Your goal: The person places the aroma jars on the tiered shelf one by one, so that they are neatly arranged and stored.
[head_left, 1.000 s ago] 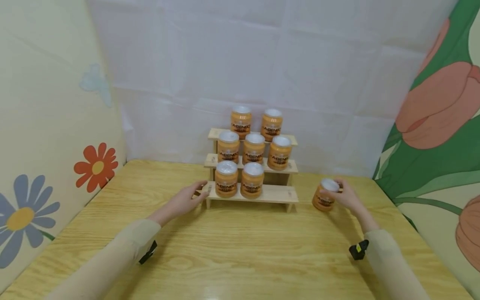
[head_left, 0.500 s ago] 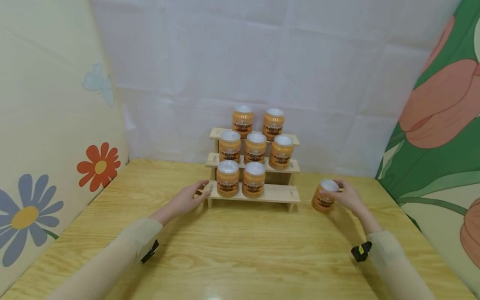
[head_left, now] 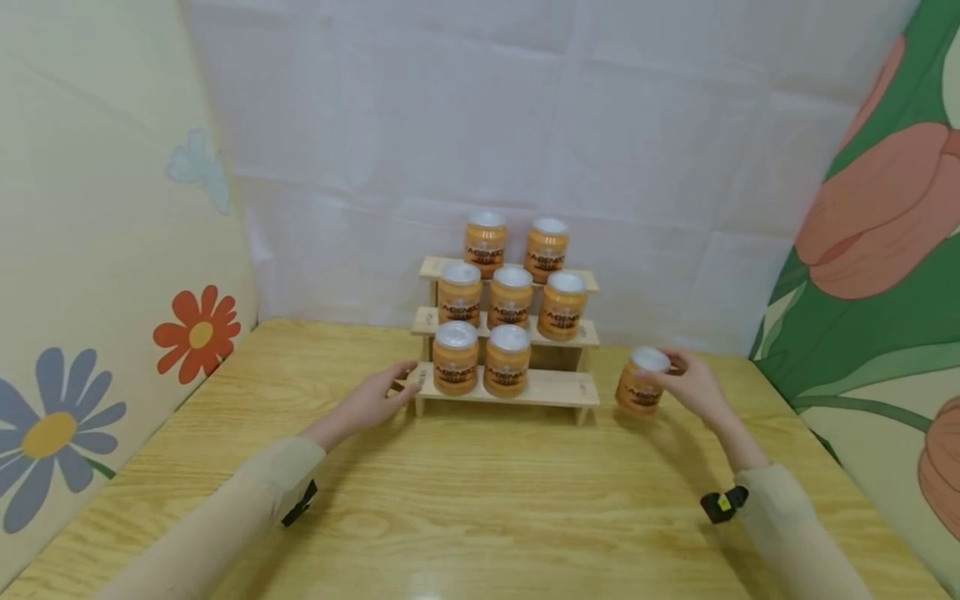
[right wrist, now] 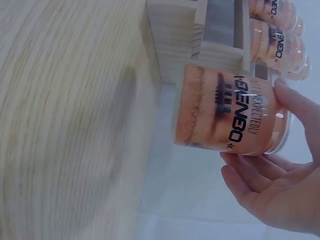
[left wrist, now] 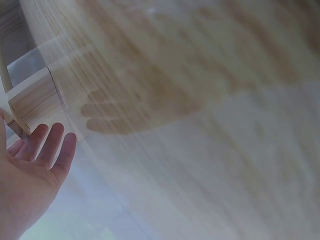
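My right hand [head_left: 696, 388] grips an orange jar [head_left: 638, 392] with a white lid, right of a three-step wooden rack [head_left: 553, 385]. In the right wrist view the thumb and fingers hold the jar [right wrist: 220, 112] near its lid, and its base is off the table. At the rack's left side, my left hand [head_left: 369, 398] is by the end of the lowest step. Its fingers [left wrist: 50, 145] look loosely extended in the left wrist view, close to the wooden end [left wrist: 37, 102]; whether they touch it I cannot tell.
Matching jars stand on the rack: two on the top step [head_left: 484, 246], three on the middle step, two at the left of the lowest. A white sheet [head_left: 487, 108] hangs behind the wood-grain table [head_left: 465, 500]. Flower-patterned panels [head_left: 82, 250] flank both sides.
My right hand has raised the jar off the table and moved it slightly left toward the rack. The left hand stays at the rack's left end.
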The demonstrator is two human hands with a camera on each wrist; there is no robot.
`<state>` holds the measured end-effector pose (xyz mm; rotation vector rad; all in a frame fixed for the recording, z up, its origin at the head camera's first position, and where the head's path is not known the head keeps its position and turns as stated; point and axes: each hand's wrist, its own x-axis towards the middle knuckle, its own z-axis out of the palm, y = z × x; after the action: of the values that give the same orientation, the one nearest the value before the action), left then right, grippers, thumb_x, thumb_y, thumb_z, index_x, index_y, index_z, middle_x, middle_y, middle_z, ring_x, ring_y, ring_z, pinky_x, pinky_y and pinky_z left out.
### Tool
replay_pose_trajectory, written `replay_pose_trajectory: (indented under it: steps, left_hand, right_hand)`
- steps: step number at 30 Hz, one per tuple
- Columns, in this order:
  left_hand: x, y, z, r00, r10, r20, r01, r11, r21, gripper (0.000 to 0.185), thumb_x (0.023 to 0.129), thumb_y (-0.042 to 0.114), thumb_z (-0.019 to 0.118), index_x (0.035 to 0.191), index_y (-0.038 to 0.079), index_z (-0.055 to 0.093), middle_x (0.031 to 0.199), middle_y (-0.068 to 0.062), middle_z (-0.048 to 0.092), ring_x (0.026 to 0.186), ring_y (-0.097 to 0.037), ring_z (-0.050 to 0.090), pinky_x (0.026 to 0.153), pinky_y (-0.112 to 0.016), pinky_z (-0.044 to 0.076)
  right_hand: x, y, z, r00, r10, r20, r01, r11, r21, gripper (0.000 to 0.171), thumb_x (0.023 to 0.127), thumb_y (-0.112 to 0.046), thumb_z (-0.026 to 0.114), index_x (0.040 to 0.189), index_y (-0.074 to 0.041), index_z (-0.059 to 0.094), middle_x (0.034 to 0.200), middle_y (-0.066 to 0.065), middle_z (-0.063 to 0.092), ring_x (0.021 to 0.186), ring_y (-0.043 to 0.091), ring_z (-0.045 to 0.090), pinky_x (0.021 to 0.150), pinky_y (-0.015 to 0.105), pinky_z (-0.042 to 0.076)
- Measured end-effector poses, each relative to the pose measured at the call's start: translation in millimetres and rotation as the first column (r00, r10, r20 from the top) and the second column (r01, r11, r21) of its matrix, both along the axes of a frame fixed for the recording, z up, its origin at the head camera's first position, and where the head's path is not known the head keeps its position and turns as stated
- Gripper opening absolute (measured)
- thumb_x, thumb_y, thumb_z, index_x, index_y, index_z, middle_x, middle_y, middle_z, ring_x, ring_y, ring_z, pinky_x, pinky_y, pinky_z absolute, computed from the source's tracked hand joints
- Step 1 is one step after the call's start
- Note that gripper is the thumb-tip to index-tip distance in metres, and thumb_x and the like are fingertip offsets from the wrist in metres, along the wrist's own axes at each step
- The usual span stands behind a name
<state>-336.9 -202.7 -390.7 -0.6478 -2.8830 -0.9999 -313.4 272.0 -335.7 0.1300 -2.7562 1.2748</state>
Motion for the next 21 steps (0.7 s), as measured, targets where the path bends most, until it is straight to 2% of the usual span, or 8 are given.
replay_pose_trajectory:
  steps: [9,15,21]
  left_hand:
    - [0.4,-1,-3.5,1.000,0.005,-0.001,-0.005,1.000,-0.008,0.059,0.100,0.035,0.045,0.143,-0.003,0.032,0.136,-0.028,0.045,0.112,-0.039,0.055,0.093,-0.050,0.048]
    - [1.6,-1,-3.5,1.000,0.006,-0.004,-0.006,1.000,0.003,0.060,0.100,0.036,0.045,0.143,-0.004,0.032,0.136,-0.029,0.044,0.112,-0.039,0.055,0.093,-0.050,0.048]
    - [0.6,0,-0.5,1.000,0.011,-0.011,-0.011,1.000,-0.004,0.059,0.100,0.035,0.045,0.143,-0.003,0.032,0.136,-0.027,0.046,0.113,-0.038,0.054,0.094,-0.050,0.048]
  right_hand:
    - [2.5,-18,11.5,0.999,0.011,-0.048,-0.014,0.998,-0.064,0.075,0.085,-0.043,0.068,0.142,-0.004,0.038,0.140,0.022,0.045,0.122,0.039,0.049,0.095,0.051,0.046]
    - [0.9,-35,16.1,0.997,0.044,-0.065,-0.051,0.993,-0.109,0.076,0.085,-0.041,0.068,0.142,-0.002,0.037,0.140,0.023,0.045,0.124,0.038,0.047,0.099,0.050,0.045]
    - [-1.7,-54,14.3,0.994,0.061,-0.093,-0.076,0.983,-0.169,0.072,0.084,-0.035,0.071,0.140,-0.001,0.041,0.135,0.021,0.051,0.120,0.035,0.052,0.097,0.047,0.047]
